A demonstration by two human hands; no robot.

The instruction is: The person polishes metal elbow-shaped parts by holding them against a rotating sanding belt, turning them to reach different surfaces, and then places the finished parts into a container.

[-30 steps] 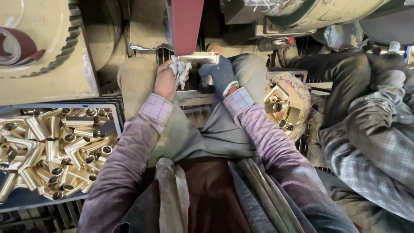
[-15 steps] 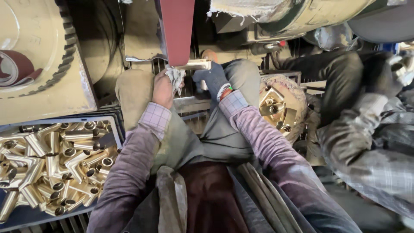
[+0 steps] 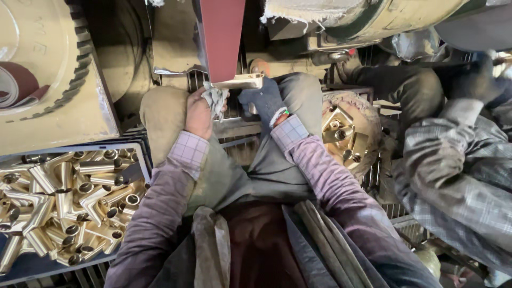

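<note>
Both hands pinch the brass tube [image 3: 238,82] right against the red sanding belt [image 3: 222,37]: left hand [image 3: 198,112] through a rag [image 3: 216,100], gloved right hand [image 3: 265,100]. I reckon rag could snag

Purple checked-cuff sleeves, olive trousers, dark knit glove on right hand [image 3: 265,100].

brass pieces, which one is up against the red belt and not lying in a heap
The single brass piece held by both hands, left hand with a rag, gloved right hand. The others lie heaped in the left tray and the right basket.
</note>
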